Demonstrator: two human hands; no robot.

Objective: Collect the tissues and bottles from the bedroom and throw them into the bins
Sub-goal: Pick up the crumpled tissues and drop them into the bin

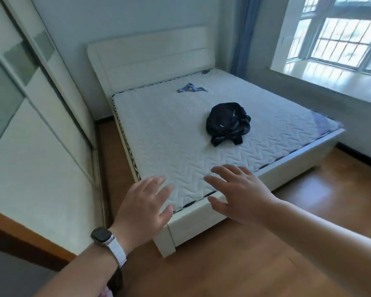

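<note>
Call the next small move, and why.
Probably turn the head to scan elsewhere: left hand and right hand are open and empty, and the mattress shows only a dark bundle and a blue strip, no tissues or bottles.

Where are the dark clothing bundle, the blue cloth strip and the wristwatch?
dark clothing bundle (227,123): head view, middle of the heap.
blue cloth strip (191,87): head view, its crumpled middle.
wristwatch (101,235): head view, screen face.

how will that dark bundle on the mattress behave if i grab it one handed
The dark bundle looks like crumpled cloth, so it would likely sag and unfold rather than lift as one piece. Loose ends trail at its near edge and may dangle. It probably won't roll on the mattress.
</note>
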